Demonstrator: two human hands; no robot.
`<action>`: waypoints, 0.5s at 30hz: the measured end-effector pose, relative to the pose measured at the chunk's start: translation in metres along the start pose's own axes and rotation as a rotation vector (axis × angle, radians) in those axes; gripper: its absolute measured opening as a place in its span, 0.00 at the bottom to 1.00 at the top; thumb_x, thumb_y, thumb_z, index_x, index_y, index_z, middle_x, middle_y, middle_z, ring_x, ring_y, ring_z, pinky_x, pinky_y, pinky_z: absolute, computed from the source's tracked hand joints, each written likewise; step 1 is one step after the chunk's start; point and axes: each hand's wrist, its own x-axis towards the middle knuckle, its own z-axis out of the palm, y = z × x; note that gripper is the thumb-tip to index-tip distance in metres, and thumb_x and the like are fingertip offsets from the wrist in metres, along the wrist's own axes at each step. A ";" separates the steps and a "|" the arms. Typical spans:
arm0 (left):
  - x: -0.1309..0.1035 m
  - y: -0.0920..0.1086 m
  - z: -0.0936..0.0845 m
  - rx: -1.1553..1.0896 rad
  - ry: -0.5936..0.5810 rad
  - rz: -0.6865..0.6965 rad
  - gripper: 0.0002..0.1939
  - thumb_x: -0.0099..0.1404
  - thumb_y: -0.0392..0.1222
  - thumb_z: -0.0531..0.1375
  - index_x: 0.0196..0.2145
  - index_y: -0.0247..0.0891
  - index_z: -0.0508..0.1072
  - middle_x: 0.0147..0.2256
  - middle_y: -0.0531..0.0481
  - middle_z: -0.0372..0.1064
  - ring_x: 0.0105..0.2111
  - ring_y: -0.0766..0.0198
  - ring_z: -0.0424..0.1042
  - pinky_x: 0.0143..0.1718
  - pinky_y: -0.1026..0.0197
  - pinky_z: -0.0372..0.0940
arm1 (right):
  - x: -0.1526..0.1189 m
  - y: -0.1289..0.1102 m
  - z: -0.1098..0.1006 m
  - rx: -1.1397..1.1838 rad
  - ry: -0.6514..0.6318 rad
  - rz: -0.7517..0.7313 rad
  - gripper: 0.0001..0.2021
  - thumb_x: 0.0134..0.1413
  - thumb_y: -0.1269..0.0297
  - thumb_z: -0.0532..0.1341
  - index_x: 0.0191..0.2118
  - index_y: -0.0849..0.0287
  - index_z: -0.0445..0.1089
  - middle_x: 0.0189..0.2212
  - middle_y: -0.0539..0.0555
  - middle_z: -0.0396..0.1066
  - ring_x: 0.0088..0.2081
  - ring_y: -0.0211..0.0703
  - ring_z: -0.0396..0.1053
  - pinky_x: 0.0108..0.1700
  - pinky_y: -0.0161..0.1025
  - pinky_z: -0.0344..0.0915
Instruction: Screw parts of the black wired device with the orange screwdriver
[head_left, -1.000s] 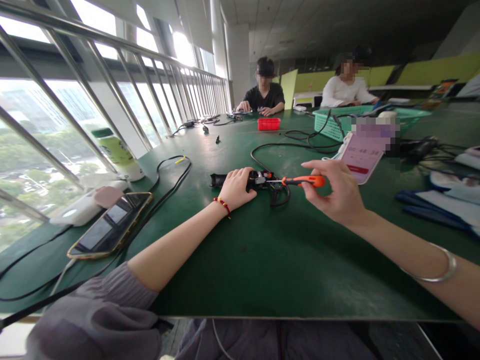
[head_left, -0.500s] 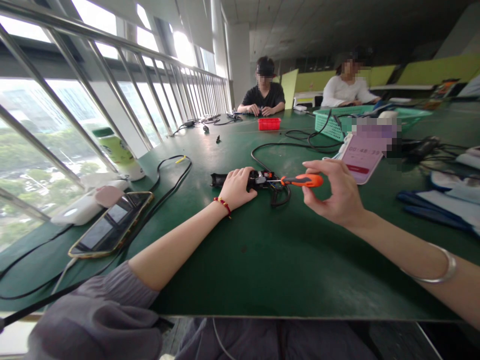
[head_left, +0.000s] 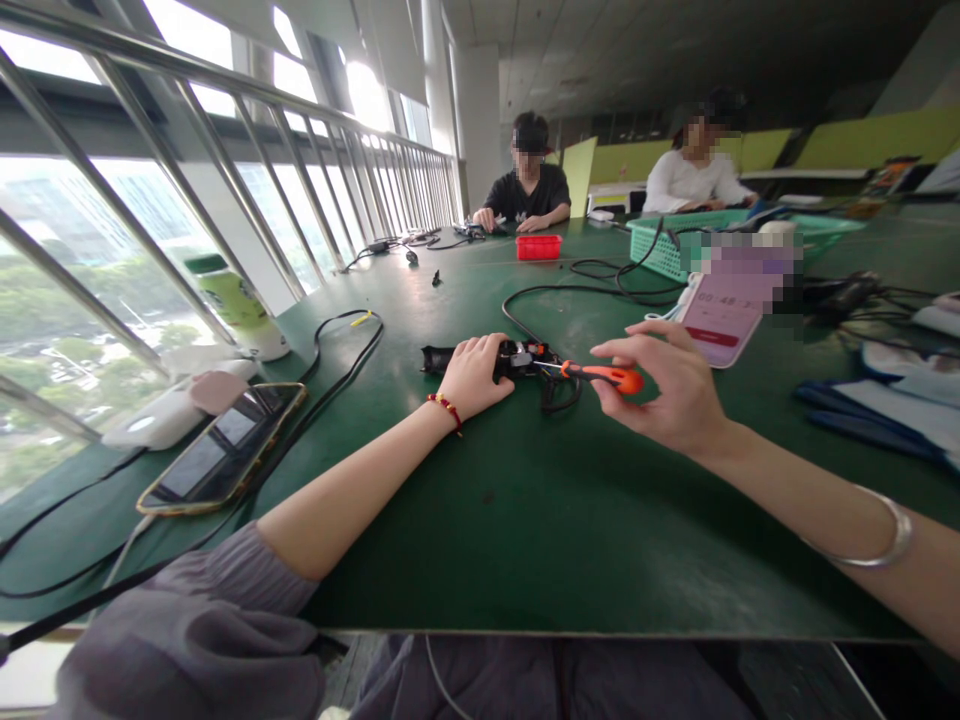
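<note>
A black cylindrical device [head_left: 436, 360] lies on the green table, its right part opened so that wires and metal parts show. My left hand [head_left: 472, 378] is wrapped over its middle and presses it to the tabletop. Between thumb and fingers, my right hand [head_left: 667, 390] grips an orange and black screwdriver [head_left: 611, 375] by its handle. The shaft points left into the opened part; whether the tip touches a screw is too small to tell. From the device's right end a black cord [head_left: 559, 405] loops over the table.
Right of my hands, a phone with a timer [head_left: 724, 310] leans before a green basket [head_left: 660, 248]. Farther off are a red tray [head_left: 538, 247] and two people. Another phone [head_left: 225, 450], cables and a bottle [head_left: 240, 308] are at left; blue-white gloves [head_left: 885, 410] lie at right.
The screwdriver's handle has tilted slightly down, and my right fingers have shifted left along it. My left hand and the device stay put. The far person's hand has moved left.
</note>
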 end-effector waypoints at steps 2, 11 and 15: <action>0.000 0.000 0.000 -0.002 0.006 0.004 0.26 0.51 0.40 0.55 0.49 0.35 0.62 0.46 0.44 0.67 0.46 0.54 0.65 0.51 0.54 0.58 | 0.000 0.000 0.000 0.009 -0.018 0.002 0.09 0.49 0.68 0.61 0.38 0.55 0.64 0.25 0.46 0.71 0.22 0.36 0.66 0.44 0.46 0.65; 0.000 -0.001 0.001 -0.002 0.007 0.011 0.26 0.51 0.40 0.55 0.49 0.34 0.62 0.45 0.44 0.67 0.46 0.53 0.65 0.51 0.54 0.58 | 0.001 -0.001 0.001 -0.002 0.030 0.007 0.16 0.46 0.69 0.60 0.44 0.56 0.62 0.30 0.51 0.72 0.31 0.43 0.69 0.42 0.45 0.66; 0.000 -0.001 0.001 -0.007 0.004 0.006 0.26 0.51 0.40 0.55 0.49 0.35 0.62 0.46 0.44 0.67 0.46 0.54 0.65 0.51 0.54 0.57 | -0.001 -0.001 0.002 0.018 -0.021 0.022 0.11 0.50 0.65 0.60 0.41 0.55 0.63 0.24 0.46 0.71 0.25 0.39 0.68 0.44 0.45 0.65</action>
